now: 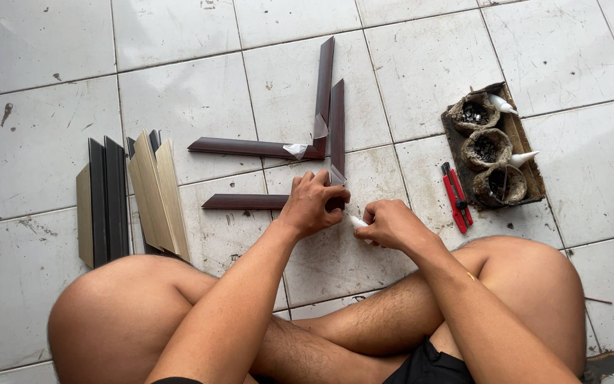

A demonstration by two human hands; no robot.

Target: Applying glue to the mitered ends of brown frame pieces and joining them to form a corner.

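Two L-shaped corners of dark brown frame moulding lie on the white tiled floor. My left hand (312, 204) presses on the corner of the nearer moulding corner (244, 202), where its two strips meet. My right hand (392, 225) is closed around a small white tube (357, 222), its tip at that same joint. The farther moulding corner (264, 148) lies just beyond, with bits of tape at its joint. I sit cross-legged on the floor with both knees in view.
A stack of cut moulding strips (131, 195), dark and beige, lies at left. At right a wooden tray (516, 135) holds three crusted cups of small hardware and white nozzles. A red utility knife (456, 198) lies beside it.
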